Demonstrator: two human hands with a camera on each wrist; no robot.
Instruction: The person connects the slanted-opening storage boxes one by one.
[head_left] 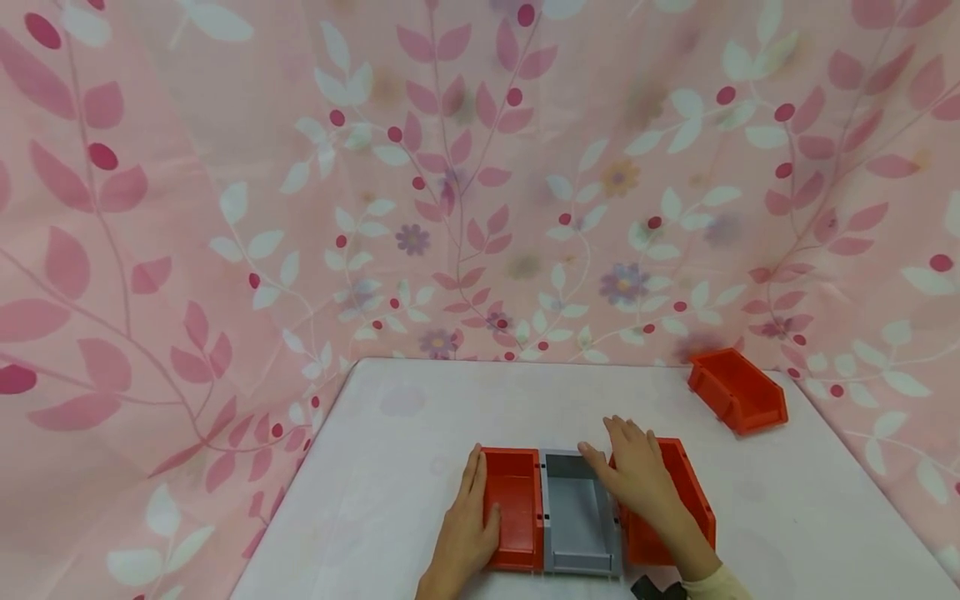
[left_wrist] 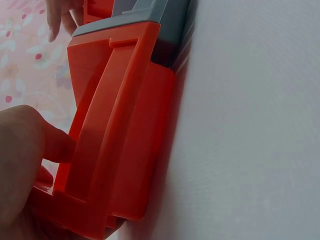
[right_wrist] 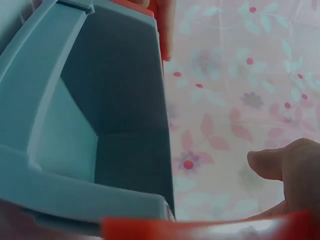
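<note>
One white counter point(head_left: 405, 433) spread beneath the fingers, bearing a left red bin point(head_left: 513, 508), a grey bin point(head_left: 577, 517) and a right red bin point(head_left: 688, 487) side by side, long axes running away from the wrists, and a far red bin point(head_left: 738, 387) beyond the right fingers. The left hand point(head_left: 467, 525) pinched the left red bin's outer wall; the right hand point(head_left: 641, 475), nearer the right red bin, lay over its inner side, straight fingers apart from a thumb above the grey bin's edge.

Grey is noted for the middle bin point(head_left: 579, 517), red for side bins point(head_left: 516, 521) point(head_left: 686, 479) at 9 and 3 o'clock. Pink backdrop point(head_left: 525, 183) is leaf-patterned.
</note>
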